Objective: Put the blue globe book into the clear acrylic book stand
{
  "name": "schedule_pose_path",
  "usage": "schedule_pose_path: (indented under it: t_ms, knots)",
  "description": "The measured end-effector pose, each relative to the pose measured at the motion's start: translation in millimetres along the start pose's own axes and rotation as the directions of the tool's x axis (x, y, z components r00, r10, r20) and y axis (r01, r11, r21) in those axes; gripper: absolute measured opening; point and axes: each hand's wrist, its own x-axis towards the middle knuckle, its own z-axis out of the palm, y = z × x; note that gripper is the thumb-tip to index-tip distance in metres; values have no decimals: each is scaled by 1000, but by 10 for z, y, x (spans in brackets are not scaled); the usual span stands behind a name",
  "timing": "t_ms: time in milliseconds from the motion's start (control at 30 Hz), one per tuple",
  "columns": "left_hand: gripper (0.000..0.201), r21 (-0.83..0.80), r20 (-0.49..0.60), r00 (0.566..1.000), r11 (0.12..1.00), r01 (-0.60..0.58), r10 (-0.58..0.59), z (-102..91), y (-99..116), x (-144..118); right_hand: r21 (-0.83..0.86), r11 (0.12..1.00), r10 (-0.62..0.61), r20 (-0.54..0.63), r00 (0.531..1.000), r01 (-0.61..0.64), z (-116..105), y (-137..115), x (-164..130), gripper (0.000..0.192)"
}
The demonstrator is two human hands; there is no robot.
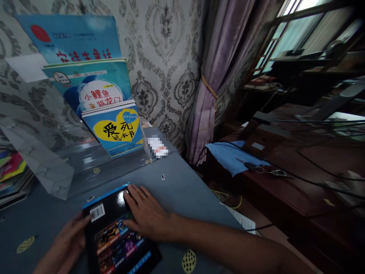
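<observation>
A black book lies on the grey tabletop, its back cover up, with a barcode label and rows of small colourful pictures. My left hand, slightly blurred, grips the book's left edge; one digit reaches onto the cover by the barcode, and the other fingers are partly hidden. Across the upper right part of the cover my right hand lies flat, fingers stretched out towards the book's blue-edged far end. Beyond the hands, a clear stepped rack holds several upright children's books, including a blue one with a yellow heart in front.
A stack of books sits at the far left. A small blurred-out white item lies right of the rack. Past the table's right edge stands a dark red table with a blue cloth, scissors and loose black cables.
</observation>
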Motion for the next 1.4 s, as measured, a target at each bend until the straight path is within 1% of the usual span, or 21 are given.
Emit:
schedule_pose_path:
  t_ms: [67, 133, 267, 367, 433, 467, 500, 533, 600, 667, 733, 767, 800, 833, 867, 933, 1000, 1100, 1200, 1300, 1400]
  knots:
    - [69, -14, 76, 993, 996, 91, -89, 32, -54, -117, 50, 998, 34, 15, 999, -35, -27, -6, 9, 78]
    - [76, 7, 130, 983, 992, 130, -129, 47, -111, -207, 123, 989, 77, 39, 996, -81, -58, -4, 22, 82]
    - [73, 62, 176, 984, 998, -1, -10, 85, -112, -261, 384, 902, 201, 31, 979, -197, -76, 63, 62, 95]
    - [69, 119, 178, 968, 973, -197, 174, 142, 36, -222, 706, 696, 213, -29, 977, -131, -31, 162, 101, 93]
    - [69, 154, 170, 924, 916, -369, 344, 169, 183, -209, 858, 511, 147, -32, 989, -49, -7, 218, 122, 77]
    - [68, 178, 180, 883, 869, -462, 433, 172, 259, -217, 895, 447, 110, -37, 993, -17, -7, 237, 129, 66]
    - [64, 212, 192, 828, 802, -559, 526, 170, 333, -239, 907, 421, 90, -59, 994, 16, -18, 250, 132, 55]
    - [58, 264, 205, 766, 719, -642, 609, 163, 399, -274, 900, 433, 96, -100, 990, 49, -39, 260, 131, 47]
    - [42, 397, 303, 639, 516, -759, 707, 145, 494, -371, 833, 542, 162, -231, 959, 109, -107, 280, 116, 38]
    - [33, 473, 505, 503, 264, -841, 701, 126, 511, -457, 711, 685, 179, -376, 909, 159, -178, 316, 90, 33]
    - [39, 460, 694, 364, 7, -888, 621, 97, 428, -470, 555, 806, 98, -468, 879, 206, -214, 378, 66, 31]
    - [44, 450, 752, 318, -98, -887, 577, 72, 352, -439, 471, 855, 41, -479, 877, 218, -210, 415, 61, 31]
    - [50, 456, 783, 297, -180, -871, 546, 40, 258, -387, 384, 897, -17, -462, 887, 217, -194, 453, 61, 32]
    - [55, 478, 797, 306, -236, -846, 521, 0, 155, -319, 297, 932, -67, -420, 905, 207, -168, 487, 67, 32]
    - [61, 521, 799, 357, -261, -813, 484, -45, 50, -244, 215, 957, -108, -359, 927, 195, -136, 515, 76, 33]
    - [69, 579, 786, 429, -284, -765, 446, -137, -132, -109, 86, 978, -168, -224, 960, 191, -78, 544, 96, 34]
    - [73, 598, 783, 466, -295, -745, 411, -215, -246, -30, 15, 979, -200, -131, 971, 204, -46, 536, 107, 37]
    - [78, 599, 791, 488, -307, -739, 369, -286, -297, -3, -19, 978, -208, -78, 975, 207, -50, 502, 103, 41]
    - [79, 608, 786, 495, -320, -726, 371, -325, -292, 32, 6, 978, -208, -76, 975, 209, -57, 503, 97, 42]
    - [59, 678, 722, 510, -331, -657, 466, -353, -285, 141, 52, 975, -206, -125, 971, 214, -34, 521, 101, 42]
    - [41, 748, 638, 524, -296, -594, 564, -366, -257, 274, 50, 977, -198, -176, 964, 209, -6, 507, 99, 36]
